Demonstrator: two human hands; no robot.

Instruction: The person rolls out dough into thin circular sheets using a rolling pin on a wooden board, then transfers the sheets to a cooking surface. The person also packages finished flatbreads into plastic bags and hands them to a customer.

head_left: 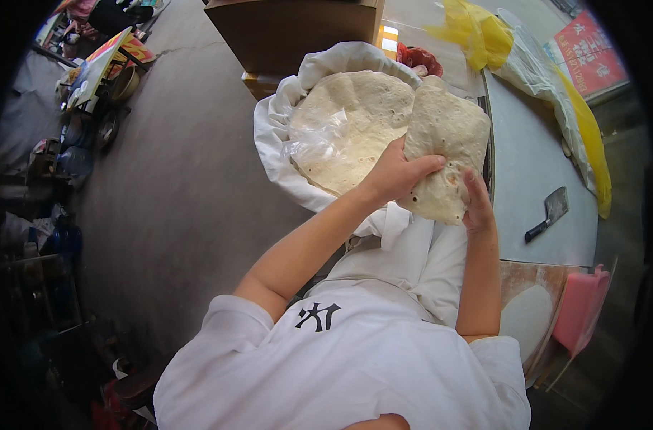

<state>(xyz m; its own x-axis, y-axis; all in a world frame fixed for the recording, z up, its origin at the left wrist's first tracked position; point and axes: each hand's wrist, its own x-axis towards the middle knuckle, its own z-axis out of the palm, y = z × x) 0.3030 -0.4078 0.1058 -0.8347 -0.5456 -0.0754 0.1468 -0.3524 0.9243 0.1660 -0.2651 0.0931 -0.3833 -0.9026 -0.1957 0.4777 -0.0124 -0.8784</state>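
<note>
White with bunched cloth (270,136) on the left, then showing a clear plastic bag (315,136) lying over the left edge of a flatbread pile (373,100). Next, pinching a loose flatbread (452,122) with the left hand (399,172), reaching over its left edge, pressing the thumb near the middle and hiding the other fingers. Extending that loose flatbread mostly ahead of both hands, pointing its long axis away from the body, overlapping the pile's right edge in view. Curving the right hand (480,208), half spread, round the lower right edge, sitting nearer that corner than the left; leaving unclear whether also pinching. Beyond, resting a cleaver (556,206) toward the near right corner of a grey table (531,150), and trailing yellow plastic (600,165) along its right edge.
</note>
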